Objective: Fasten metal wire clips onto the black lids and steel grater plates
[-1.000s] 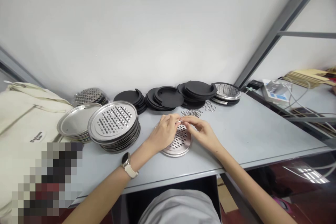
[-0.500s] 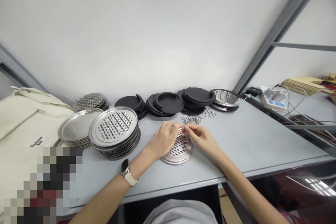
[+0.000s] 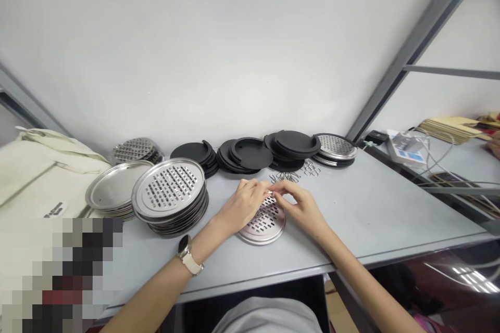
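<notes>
A round metal disc with slots (image 3: 265, 229) lies on the grey table near its front edge. Over its far left part is my left hand (image 3: 247, 204), fingers closed at the disc's far edge. My right hand (image 3: 300, 202) pinches a small shiny metal piece (image 3: 271, 194) there, its thumb and forefinger beside the left fingertips. The piece is too small to make out fully. Beyond the hands lie thin metal hooks (image 3: 287, 177) and more wire pieces (image 3: 311, 168).
Slotted discs (image 3: 172, 190) are stacked left, beside plain metal discs (image 3: 117, 187). Black round holders (image 3: 250, 154) line the wall, with another slotted disc (image 3: 336, 145) at their right. A cream bag (image 3: 39, 177) is far left. Part of another person's hand (image 3: 495, 144) shows far right.
My right hand's forefinger has lifted and bent more, and the small metal piece shows between its fingertips. My left hand has shifted slightly left. Another person's hand has appeared at the far right edge.
</notes>
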Demonstrator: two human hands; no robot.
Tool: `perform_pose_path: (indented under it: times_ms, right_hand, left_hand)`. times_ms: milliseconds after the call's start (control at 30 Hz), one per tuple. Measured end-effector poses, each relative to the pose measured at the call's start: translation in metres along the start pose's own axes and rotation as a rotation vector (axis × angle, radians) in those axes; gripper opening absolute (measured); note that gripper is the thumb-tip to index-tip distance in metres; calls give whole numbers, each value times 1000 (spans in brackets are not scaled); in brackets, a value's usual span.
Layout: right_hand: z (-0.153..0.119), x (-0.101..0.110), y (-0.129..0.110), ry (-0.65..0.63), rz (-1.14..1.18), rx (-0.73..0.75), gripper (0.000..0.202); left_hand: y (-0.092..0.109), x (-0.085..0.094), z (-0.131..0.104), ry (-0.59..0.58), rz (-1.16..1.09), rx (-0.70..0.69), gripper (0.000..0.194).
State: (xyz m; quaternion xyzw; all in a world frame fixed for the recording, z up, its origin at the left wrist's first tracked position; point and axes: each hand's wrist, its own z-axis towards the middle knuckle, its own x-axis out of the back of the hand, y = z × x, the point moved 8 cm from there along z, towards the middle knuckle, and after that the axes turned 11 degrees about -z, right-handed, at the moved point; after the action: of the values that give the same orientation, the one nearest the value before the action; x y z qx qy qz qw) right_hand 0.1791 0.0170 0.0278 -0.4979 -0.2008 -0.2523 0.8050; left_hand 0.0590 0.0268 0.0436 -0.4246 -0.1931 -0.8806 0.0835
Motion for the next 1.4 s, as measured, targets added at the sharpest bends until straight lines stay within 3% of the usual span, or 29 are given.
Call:
perform_pose_path:
  times_ms: [133, 333, 467, 600, 767, 900, 1000, 1167, 1267, 1400]
  right_hand:
    - [0, 0, 5, -3, 34, -61, 12]
    - [-1, -11, 15, -126, 277, -252, 21]
    - [0, -8, 9, -108, 224, -168, 18]
    - [-1, -7, 0, -113, 90, -68, 17]
    - [-4, -14, 4, -219, 210, -177, 25]
    - [-2, -18, 11, -257, 368, -252, 30]
    - [-2, -20, 15, -281, 370, -275, 32]
    - [-5, -20, 3, -298, 271, -182, 17]
    - [-6, -15, -6, -239, 163, -64, 6]
    - [-6, -11, -7, -189, 37, -12, 18]
  left_hand:
    - [3, -4, -1, -54, 64, -50, 14]
    - [13, -10, -5, -99, 66, -178, 14]
    - [6, -8, -4, -77, 63, -90, 16]
    - [9, -4, -2, -134, 43, -69, 19]
    - [18, 8, 0, -36, 78, -138, 19]
    - [25, 9, -2, -8, 83, -230, 17]
    - [26, 9, -1, 1, 79, -226, 17]
    - [20, 10, 0, 27, 74, -155, 17]
    - [19, 10, 0, 26, 67, -140, 17]
    - [18, 13, 1, 37, 51, -117, 17]
